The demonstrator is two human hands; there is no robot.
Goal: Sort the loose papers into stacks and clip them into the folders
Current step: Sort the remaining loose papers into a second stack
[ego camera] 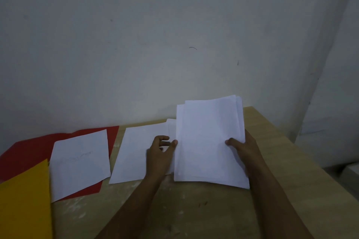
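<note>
A thick stack of white papers (206, 141) is raised at a tilt over the right part of the wooden table (194, 211). My right hand (242, 147) grips its right edge, thumb on top. At the stack's left edge my left hand (161, 151) has its thumb against the sheets, fingers loosely curled. To the left a single white sheet (134, 151) lies flat on the table. A sheet with faint writing (79, 161) lies on an open red folder (23, 151). A yellow folder (23, 205) overlaps the red one at the lower left.
A grey wall (155, 44) runs right behind the table. The table's right edge (291, 141) slopes down towards the lower right, with a pale surface beyond it. Bare wood shows in front, between my forearms.
</note>
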